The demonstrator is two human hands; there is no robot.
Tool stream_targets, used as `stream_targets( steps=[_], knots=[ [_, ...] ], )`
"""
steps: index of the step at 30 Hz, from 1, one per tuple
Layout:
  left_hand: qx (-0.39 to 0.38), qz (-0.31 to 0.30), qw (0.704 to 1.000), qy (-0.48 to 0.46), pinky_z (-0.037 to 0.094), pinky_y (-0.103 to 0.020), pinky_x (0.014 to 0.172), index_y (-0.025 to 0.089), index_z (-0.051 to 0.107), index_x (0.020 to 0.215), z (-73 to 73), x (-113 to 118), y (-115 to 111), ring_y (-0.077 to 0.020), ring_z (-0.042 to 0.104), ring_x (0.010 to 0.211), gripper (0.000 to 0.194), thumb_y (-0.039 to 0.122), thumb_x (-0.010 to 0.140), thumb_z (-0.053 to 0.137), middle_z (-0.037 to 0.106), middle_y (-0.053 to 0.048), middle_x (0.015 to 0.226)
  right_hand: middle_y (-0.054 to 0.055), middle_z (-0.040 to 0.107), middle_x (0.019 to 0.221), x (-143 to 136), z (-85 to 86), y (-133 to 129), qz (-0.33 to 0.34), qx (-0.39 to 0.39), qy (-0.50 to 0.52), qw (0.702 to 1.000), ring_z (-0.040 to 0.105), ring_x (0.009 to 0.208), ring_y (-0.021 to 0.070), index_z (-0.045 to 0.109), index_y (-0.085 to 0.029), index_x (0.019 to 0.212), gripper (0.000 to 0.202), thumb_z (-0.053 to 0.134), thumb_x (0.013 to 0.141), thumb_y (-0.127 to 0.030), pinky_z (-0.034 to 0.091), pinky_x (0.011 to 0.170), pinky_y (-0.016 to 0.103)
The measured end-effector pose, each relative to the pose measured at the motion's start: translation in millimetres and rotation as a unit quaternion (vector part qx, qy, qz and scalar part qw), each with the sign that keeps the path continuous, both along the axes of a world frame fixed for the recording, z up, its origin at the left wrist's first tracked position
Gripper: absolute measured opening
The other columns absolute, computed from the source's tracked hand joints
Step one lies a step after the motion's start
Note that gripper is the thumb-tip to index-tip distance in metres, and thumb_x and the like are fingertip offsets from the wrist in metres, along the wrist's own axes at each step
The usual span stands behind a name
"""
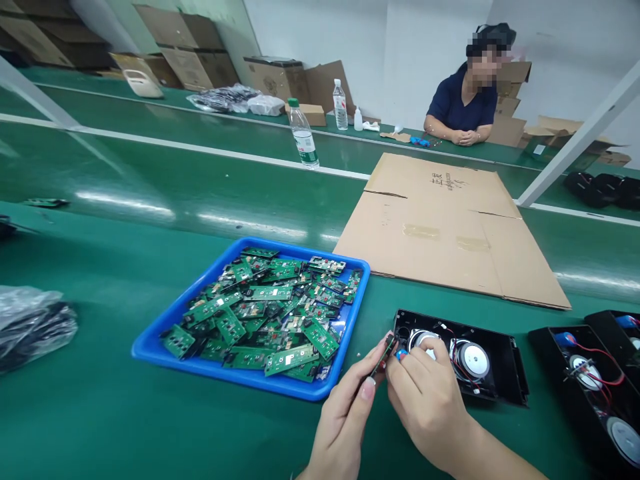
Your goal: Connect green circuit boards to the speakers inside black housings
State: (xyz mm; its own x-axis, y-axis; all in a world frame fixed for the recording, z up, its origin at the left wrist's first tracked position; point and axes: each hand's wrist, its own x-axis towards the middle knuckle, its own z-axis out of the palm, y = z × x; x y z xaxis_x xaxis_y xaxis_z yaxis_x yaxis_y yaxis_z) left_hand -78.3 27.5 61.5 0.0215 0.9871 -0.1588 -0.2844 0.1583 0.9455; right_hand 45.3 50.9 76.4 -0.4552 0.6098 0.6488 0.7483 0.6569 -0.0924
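Observation:
My left hand (347,407) pinches a narrow circuit board (384,355) by its edges, tilted on its side. My right hand (427,393) has its fingers closed at the board's right side, beside a small blue part (401,355); what the fingertips grip is hidden. Just behind my right hand lies an open black speaker housing (505,373) with two round speakers (473,360) and thin wires. To the left, a blue tray (145,347) holds a pile of green circuit boards (257,320).
Flat cardboard (450,220) lies beyond the housing. More black housings (555,373) with speakers sit at the right. A plastic bag (33,327) is at the left edge. A water bottle (303,140) stands behind the tray; across the tables a person (463,107) leans on the surface.

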Motion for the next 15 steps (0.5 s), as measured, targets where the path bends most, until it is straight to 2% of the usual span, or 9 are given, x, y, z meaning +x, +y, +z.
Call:
stream_targets(
  steps=[3,5,7,10,12,15],
  knots=[
    [-0.005,-0.032,0.998,0.049,0.041,-0.031,0.101,0.027,0.071,0.097,4.8,-9.1,6.0,-0.0234,0.056,0.112,0.029,0.045,0.076,0.062,0.067,-0.004,0.114,0.002,0.05,0.057,2.7,0.4,-2.3,0.006,-0.007,-0.01,1.0,0.037,0.056,0.0142,0.057,-0.011,0.073,0.027,0.036,0.089,-0.006,0.034,0.066,0.034],
    [-0.044,-0.045,0.997,0.043,0.049,-0.03,0.089,0.026,0.072,0.089,6.7,-14.9,9.4,-0.0239,0.062,0.101,0.025,0.042,0.07,0.07,0.071,-0.005,0.102,0.003,0.055,0.064,12.4,4.9,-4.2,0.021,-0.049,-0.015,0.998,0.044,0.062,0.0151,0.059,-0.012,0.081,0.024,0.037,0.092,-0.011,0.036,0.069,0.034],
    [-0.098,-0.049,0.994,-0.01,0.055,-0.028,0.074,0.024,0.069,0.092,6.3,-18.4,11.0,-0.0236,0.066,0.087,0.032,0.037,0.063,0.076,0.072,-0.005,0.09,0.004,0.059,0.073,31.6,10.9,-5.7,0.01,-0.109,0.001,0.994,0.049,0.068,0.0159,0.058,-0.014,0.088,0.024,0.036,0.095,-0.02,0.038,0.067,0.031],
    [-0.167,-0.075,0.979,-0.089,0.054,-0.026,0.063,0.023,0.064,0.104,3.2,-17.8,11.0,-0.0229,0.067,0.079,0.054,0.031,0.055,0.082,0.07,-0.004,0.085,0.003,0.06,0.073,71.9,15.8,-6.9,-0.092,-0.195,0.008,0.977,0.052,0.066,0.0152,0.058,-0.017,0.08,0.029,0.034,0.096,-0.023,0.039,0.057,0.027],
    [-0.194,-0.096,0.972,-0.094,0.054,-0.027,0.065,0.02,0.066,0.097,1.1,-13.5,10.1,-0.024,0.067,0.082,0.051,0.03,0.051,0.084,0.07,-0.005,0.084,0.001,0.058,0.065,94.9,14.1,-6.4,-0.159,-0.241,-0.029,0.957,0.052,0.062,0.0149,0.058,-0.019,0.072,0.026,0.042,0.092,-0.018,0.038,0.052,0.026],
    [-0.2,-0.121,0.97,-0.059,0.054,-0.029,0.069,0.018,0.066,0.083,0.0,-3.8,8.0,-0.0245,0.066,0.084,0.039,0.032,0.051,0.083,0.071,-0.006,0.085,-0.001,0.057,0.065,107.1,6.6,-2.5,-0.177,-0.295,-0.101,0.933,0.053,0.065,0.0151,0.061,-0.02,0.064,0.019,0.059,0.079,-0.008,0.039,0.052,0.025]
  ],
)
